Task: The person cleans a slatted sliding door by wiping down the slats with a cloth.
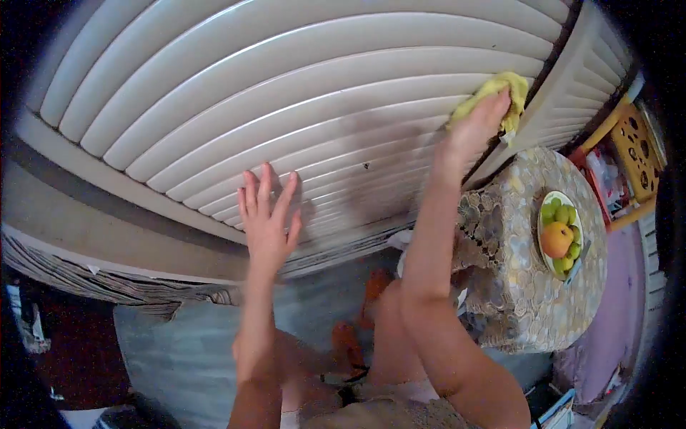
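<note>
Right grip [482,127]: bunched on a yellow cloth [517,89], holding it against the slats at the right edge of the pale panel [357,68]. Left grip [266,227]: empty, fingers spread over the lower slats further left; whether the fingertips touch, I cannot tell. Just right of the cloth stands a second slatted panel [582,68]. Nearer, at right, the covered bench [525,286] carries a plate [563,196] with an orange fruit [556,240] among green ones [564,214]. Orange slippers [346,344] show below, between the arms.
</note>
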